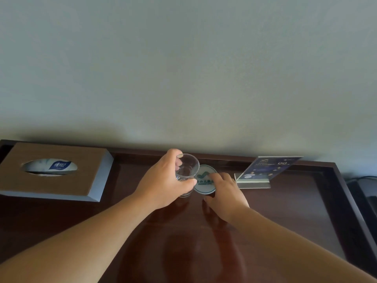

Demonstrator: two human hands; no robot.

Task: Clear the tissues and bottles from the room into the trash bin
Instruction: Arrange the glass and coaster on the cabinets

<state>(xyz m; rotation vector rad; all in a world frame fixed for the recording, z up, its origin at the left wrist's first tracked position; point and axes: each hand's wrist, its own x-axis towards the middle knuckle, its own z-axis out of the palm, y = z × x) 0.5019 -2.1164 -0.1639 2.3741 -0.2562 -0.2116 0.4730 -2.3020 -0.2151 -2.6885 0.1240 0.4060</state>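
On a dark wooden desk [285, 211] set against a pale wall [183, 78], my left hand [163, 184] gripped a clear drinking glass [188, 167], with fingers and thumb curled round its side. The glass sat just beside a round printed coaster [205, 180], and I could not tell whether its base touched the wood. My right hand [224, 190] lay on the coaster's right edge, fingers over its face and thumb low by the desk. Whether it pinched the disc or only pressed it flat, I could not tell. I judged the pairing deliberate, the glass held aside so the coaster could be squared up for it. Tissues showed only as a tissue pack [51, 166] in the oval slot of a tissue box [85, 156] well to the left, untouched. No bottle and no trash bin were in view. An acrylic sign holder [269, 168] leaned just right of my right hand.
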